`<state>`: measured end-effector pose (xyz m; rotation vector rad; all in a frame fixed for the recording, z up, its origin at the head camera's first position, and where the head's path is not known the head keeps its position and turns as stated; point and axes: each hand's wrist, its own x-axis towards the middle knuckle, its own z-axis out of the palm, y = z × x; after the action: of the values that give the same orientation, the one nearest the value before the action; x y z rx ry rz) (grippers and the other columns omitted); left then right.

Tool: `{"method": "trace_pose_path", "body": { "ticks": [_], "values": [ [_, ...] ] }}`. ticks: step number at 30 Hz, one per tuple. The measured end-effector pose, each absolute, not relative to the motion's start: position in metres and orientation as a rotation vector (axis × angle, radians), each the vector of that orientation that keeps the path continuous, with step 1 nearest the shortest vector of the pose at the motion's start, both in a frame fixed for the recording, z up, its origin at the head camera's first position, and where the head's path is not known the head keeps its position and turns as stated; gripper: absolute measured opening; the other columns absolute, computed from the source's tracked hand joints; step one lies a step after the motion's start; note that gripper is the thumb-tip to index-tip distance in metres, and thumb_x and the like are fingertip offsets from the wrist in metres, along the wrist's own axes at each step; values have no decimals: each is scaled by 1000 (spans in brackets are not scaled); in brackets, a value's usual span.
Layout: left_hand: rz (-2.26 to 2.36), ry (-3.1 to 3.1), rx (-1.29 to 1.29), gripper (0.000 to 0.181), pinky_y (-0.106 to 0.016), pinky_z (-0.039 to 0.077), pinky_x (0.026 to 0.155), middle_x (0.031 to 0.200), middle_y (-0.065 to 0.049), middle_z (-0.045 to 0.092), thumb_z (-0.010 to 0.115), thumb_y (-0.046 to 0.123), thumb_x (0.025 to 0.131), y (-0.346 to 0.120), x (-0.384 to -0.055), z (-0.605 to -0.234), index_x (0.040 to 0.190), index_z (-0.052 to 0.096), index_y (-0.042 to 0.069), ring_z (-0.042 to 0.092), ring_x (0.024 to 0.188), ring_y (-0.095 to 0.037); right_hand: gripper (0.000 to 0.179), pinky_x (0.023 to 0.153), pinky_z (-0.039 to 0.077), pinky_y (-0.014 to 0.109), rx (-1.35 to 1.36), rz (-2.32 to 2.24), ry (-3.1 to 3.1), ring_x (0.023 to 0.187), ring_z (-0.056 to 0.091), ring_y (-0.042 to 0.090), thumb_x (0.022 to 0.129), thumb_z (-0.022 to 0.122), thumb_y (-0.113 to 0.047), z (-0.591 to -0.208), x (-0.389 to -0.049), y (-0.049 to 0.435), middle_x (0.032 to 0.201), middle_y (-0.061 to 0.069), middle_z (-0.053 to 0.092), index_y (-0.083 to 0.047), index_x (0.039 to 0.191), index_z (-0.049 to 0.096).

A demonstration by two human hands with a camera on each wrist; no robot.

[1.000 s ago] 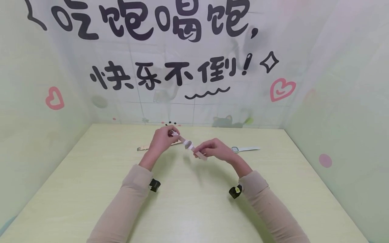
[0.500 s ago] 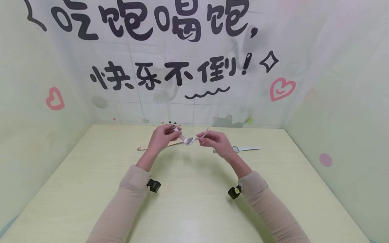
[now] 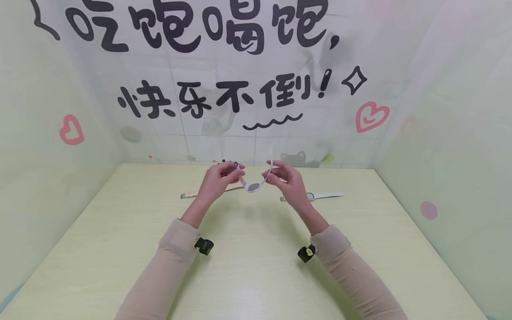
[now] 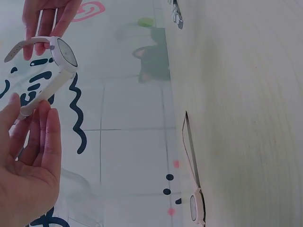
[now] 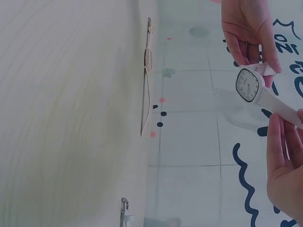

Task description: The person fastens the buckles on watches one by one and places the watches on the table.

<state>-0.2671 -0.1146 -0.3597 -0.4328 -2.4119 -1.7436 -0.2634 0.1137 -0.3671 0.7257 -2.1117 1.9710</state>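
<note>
Held up between both hands is a white wristwatch (image 3: pixel 254 187), its strap bent into a U with the case at the bottom. The left hand (image 3: pixel 214 183) pinches the buckle end of the strap. With thumb and fingers, the right hand (image 3: pixel 291 183) grips the other strap half, whose tip sticks up above the fingers. In the right wrist view the dial (image 5: pixel 248 85) with its dark rim faces the camera. The left wrist view shows the case (image 4: pixel 65 53) from the side, with strap holes near the free end.
On the table (image 3: pixel 248 266), behind the left hand, lies a peach-strapped watch (image 3: pixel 190 195). A pale watch with a squarish case (image 3: pixel 328 195) lies behind the right hand. The lettered back wall (image 3: pixel 224 146) rises close behind, with side walls left and right.
Both hands have risen, the right one more. The watch went from stretched out slanting to a U shape, and its free strap end now points upward.
</note>
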Motion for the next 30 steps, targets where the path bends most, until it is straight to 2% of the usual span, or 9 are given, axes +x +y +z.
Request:
{"method": "trace_pose_path", "body": {
  "ticks": [4,7,10,12,17,19,25,29,30],
  "values": [
    [-1690,-2405,-479,24,-24,60,83,115,-18,73,62,20,99,-113,-265,-358,111,71,1,71,101,-30,38,83,61,28,679,1967,-2091,88,71,6,95,61,3,-366,-262,114,109,38,66,5,131,50],
    [-1602,-2408,-507,23,-26,60,83,112,-15,74,62,22,100,-112,-262,-356,111,72,4,71,99,-26,37,82,61,28,649,1943,-2100,92,73,23,96,61,1,-365,-261,114,108,36,67,4,131,51],
    [-1549,-2402,-521,25,-31,60,86,110,-12,75,63,25,99,-111,-259,-355,112,72,7,69,99,-23,36,81,61,26,640,1915,-2125,94,71,33,96,61,-1,-365,-260,114,106,34,68,4,131,53],
    [-1548,-2390,-526,26,-35,59,89,110,-11,75,64,27,98,-110,-258,-354,113,72,8,69,100,-22,35,80,61,25,644,1899,-2136,92,71,28,96,60,-1,-366,-260,114,104,33,68,5,130,53],
    [-1602,-2367,-526,27,-41,57,95,112,-12,75,66,25,97,-109,-255,-352,116,72,7,69,105,-24,31,79,62,30,648,1856,-2149,81,68,6,97,60,-4,-365,-258,113,99,32,68,4,127,57],
    [-1616,-2364,-521,27,-42,56,96,113,-12,75,66,24,97,-109,-254,-351,117,72,7,69,106,-25,29,77,62,30,651,1834,-2153,79,66,4,97,61,-5,-365,-258,113,97,31,68,2,125,59],
    [-1646,-2345,-517,28,-30,57,90,110,-12,76,66,27,97,-109,-255,-351,116,72,8,69,101,-19,26,71,59,21,680,1790,-2148,80,66,14,97,63,-7,-365,-256,112,93,29,68,0,121,63],
    [-1668,-2338,-525,28,-25,58,88,111,-14,75,65,25,98,-109,-254,-350,117,72,6,70,101,-21,26,71,59,20,698,1780,-2146,85,67,31,96,63,-7,-366,-256,112,93,28,68,1,121,65],
    [-1673,-2336,-527,28,-26,58,88,111,-14,75,64,24,98,-109,-254,-349,117,72,5,70,102,-22,26,71,59,19,701,1775,-2148,85,67,31,96,63,-7,-366,-256,112,93,28,68,1,120,65]
  ]
}}
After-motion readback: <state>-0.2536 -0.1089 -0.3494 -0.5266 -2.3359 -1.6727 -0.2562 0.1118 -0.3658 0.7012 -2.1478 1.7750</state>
